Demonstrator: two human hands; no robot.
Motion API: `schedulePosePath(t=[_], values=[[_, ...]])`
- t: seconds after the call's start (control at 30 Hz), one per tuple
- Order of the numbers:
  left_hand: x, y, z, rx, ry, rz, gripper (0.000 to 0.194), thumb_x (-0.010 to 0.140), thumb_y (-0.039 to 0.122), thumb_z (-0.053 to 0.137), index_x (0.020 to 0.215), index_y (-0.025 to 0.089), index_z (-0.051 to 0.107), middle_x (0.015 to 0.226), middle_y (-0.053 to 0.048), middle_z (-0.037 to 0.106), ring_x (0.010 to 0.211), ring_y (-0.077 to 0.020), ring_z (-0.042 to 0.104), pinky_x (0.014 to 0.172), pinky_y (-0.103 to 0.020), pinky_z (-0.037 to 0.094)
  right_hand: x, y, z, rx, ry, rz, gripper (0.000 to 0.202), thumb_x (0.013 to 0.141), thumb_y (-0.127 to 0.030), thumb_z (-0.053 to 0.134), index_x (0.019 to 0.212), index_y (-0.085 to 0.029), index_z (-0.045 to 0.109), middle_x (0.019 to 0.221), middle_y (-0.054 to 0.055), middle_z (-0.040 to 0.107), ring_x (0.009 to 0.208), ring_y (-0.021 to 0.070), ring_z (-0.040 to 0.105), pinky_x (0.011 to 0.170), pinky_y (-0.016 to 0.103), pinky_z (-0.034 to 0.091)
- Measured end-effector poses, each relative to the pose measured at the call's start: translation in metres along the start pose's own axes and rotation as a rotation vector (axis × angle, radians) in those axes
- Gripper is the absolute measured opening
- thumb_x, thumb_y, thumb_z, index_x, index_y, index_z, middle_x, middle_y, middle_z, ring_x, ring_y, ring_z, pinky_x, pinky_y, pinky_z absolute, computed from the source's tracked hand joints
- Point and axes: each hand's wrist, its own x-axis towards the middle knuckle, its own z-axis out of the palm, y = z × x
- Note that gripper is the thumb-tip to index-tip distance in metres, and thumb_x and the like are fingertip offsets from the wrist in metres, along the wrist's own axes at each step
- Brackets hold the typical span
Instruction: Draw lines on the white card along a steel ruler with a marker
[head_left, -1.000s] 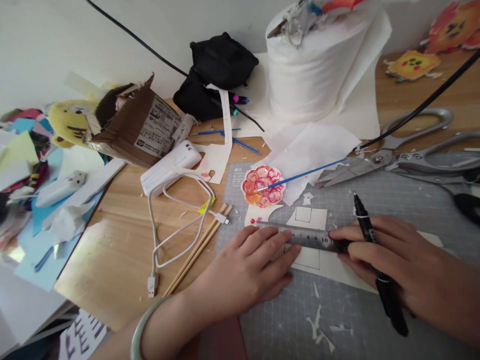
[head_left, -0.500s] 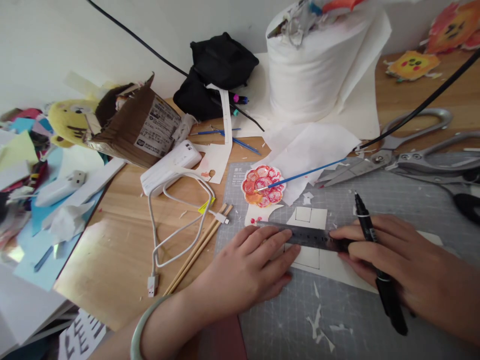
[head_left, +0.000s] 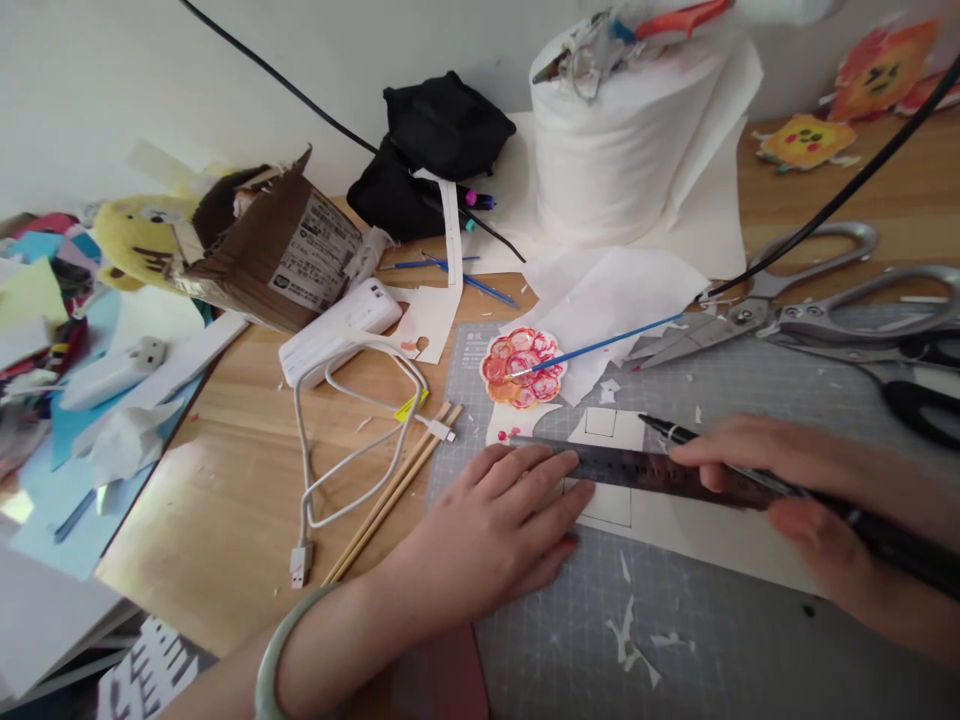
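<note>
My left hand (head_left: 510, 520) lies flat, its fingers spread over the left part of a dark metal ruler (head_left: 645, 472) and pressing on it. The ruler lies across a white paper sheet (head_left: 720, 540) that bears outlined rectangles, one above the ruler and one partly under it. In my right hand (head_left: 840, 455), blurred by motion, is a black pen (head_left: 670, 430). Its tip points left, close to the upper right corner of the small drawn rectangle; whether it touches the paper I cannot tell.
A grey cutting mat (head_left: 555, 650) with paper scraps lies beneath. Beyond the ruler are a painted flower cutout (head_left: 517, 365) with a blue paintbrush (head_left: 607, 345) on it, and large scissors (head_left: 742, 318). To the left are a white cable (head_left: 304, 450), chopsticks (head_left: 390, 495) and a power bank (head_left: 337, 335).
My right hand has come off the ruler's right end and swung the pen from upright to a low slant, tip leftward. My left hand stays on the ruler. The view has shifted slightly.
</note>
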Motion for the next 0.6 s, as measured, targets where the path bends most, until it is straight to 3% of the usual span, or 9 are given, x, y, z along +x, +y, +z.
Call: schedulePosePath(t=[0.1,0.2,0.27,0.43,0.6], values=[[0.000,0.000,-0.001,-0.039,-0.024,-0.022,0.037,0.094,0.035,0.048,0.126,0.017,0.053,0.131,-0.009,0.056,0.119,-0.0263,0.049,0.096,-0.043,0.044,0.011,-0.007,0.008,0.210,0.030,0.170,0.023,0.093,-0.043,0.042,0.087,-0.030,0.060,0.063,-0.005,0.062,0.055,0.0091,0.058,0.052,0.019,0.048],[0.001,-0.001,-0.003,-0.099,-0.072,-0.032,0.046,0.094,0.048,0.043,0.129,0.018,0.050,0.134,-0.010,0.053,0.122,-0.0277,0.046,0.098,-0.045,0.041,0.023,-0.009,0.022,0.500,-0.015,0.351,0.020,0.089,-0.044,0.050,0.082,-0.025,0.050,0.060,-0.006,0.061,0.053,0.0089,0.058,0.047,0.018,0.048],[0.001,-0.002,-0.004,-0.134,-0.093,-0.032,0.055,0.093,0.055,0.040,0.133,0.018,0.046,0.134,-0.011,0.052,0.122,-0.0283,0.045,0.100,-0.046,0.039,0.028,-0.009,0.030,0.622,-0.026,0.387,0.024,0.088,-0.044,0.052,0.077,-0.024,0.046,0.060,-0.006,0.061,0.050,0.0077,0.057,0.046,0.017,0.048],[0.002,-0.003,-0.006,-0.188,-0.124,-0.065,0.063,0.091,0.060,0.039,0.136,0.016,0.042,0.135,-0.012,0.051,0.123,-0.0281,0.044,0.103,-0.046,0.036,0.029,-0.006,0.035,0.616,-0.067,0.406,0.027,0.087,-0.045,0.053,0.073,-0.022,0.047,0.059,-0.004,0.063,0.047,0.0066,0.056,0.044,0.016,0.047],[0.001,-0.005,-0.006,-0.228,-0.133,-0.080,0.065,0.090,0.062,0.037,0.135,0.015,0.044,0.137,-0.012,0.049,0.126,-0.0290,0.041,0.104,-0.046,0.035,0.025,-0.003,0.034,0.459,-0.107,0.348,0.026,0.089,-0.043,0.050,0.074,-0.023,0.048,0.059,-0.005,0.063,0.046,0.0068,0.055,0.045,0.019,0.046]])
